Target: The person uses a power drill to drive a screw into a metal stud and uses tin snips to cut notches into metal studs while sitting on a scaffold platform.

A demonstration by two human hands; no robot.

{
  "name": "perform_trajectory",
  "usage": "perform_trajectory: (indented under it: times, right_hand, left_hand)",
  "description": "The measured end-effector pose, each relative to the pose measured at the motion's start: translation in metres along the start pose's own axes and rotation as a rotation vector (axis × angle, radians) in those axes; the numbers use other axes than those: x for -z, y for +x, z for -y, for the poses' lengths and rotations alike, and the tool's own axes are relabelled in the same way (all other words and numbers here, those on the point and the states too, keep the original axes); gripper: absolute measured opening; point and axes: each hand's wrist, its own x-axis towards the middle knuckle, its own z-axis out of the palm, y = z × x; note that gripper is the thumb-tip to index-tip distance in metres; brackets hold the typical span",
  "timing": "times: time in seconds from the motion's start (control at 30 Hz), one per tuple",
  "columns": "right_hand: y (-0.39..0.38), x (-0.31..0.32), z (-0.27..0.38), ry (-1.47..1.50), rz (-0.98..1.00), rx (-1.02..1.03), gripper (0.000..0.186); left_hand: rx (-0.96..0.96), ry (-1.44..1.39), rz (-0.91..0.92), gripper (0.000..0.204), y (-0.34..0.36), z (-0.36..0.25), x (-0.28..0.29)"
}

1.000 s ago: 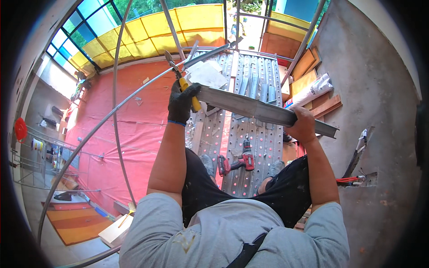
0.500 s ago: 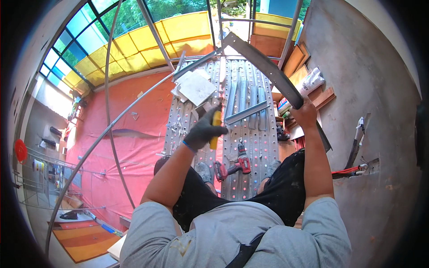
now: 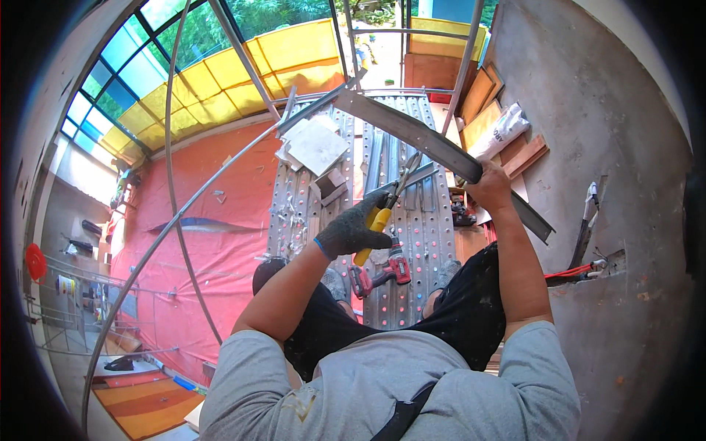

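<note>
My left hand [image 3: 353, 229], in a dark glove, is closed around the yellow handles of tin snips [image 3: 377, 219]. Their dark jaws point up and away, toward the metal channel. Bare-skinned, my right hand [image 3: 491, 186] grips a long grey metal channel [image 3: 419, 136], which slants from far left to near right. The snips' tips are just below the channel; whether they touch it I cannot tell. A red cordless drill [image 3: 397, 268] lies between my feet on the perforated metal platform [image 3: 401, 312]. Cut metal channels [image 3: 376, 162] rest farther up the platform.
White board pieces [image 3: 318, 145] and a small box-like offcut [image 3: 330, 187] lie on the platform's left. Pink sheeting [image 3: 198, 257] covers the floor below. Scaffold poles [image 3: 173, 213] cross on the left. At right is a grey wall [image 3: 625, 162] with red cables [image 3: 570, 278].
The channel's far end has swung left and lower. The snips have turned from upright to point away at the right, as my left hand moved slightly right and nearer.
</note>
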Motion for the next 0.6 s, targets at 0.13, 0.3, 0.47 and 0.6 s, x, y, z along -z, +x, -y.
perform_trajectory:
  times: [0.13,0.3,0.47,0.6]
  right_hand:
    - [0.001,-0.008,0.004,-0.047,0.003,0.073,0.036]
    - [-0.001,-0.024,0.004,-0.082,0.036,0.185,0.032]
    - [-0.007,-0.030,0.018,-0.054,-0.003,0.211,0.033]
    - [-0.010,-0.026,0.018,-0.057,-0.047,0.255,0.033]
  left_hand:
    - [-0.014,-0.041,-0.020,0.103,-0.005,0.000,0.000]
    - [-0.017,-0.022,-0.070,0.103,-0.005,0.001,-0.001]
    - [-0.069,-0.172,-0.086,0.094,0.000,0.032,-0.003]
    - [-0.033,-0.166,-0.067,0.091,0.002,0.028,-0.003]
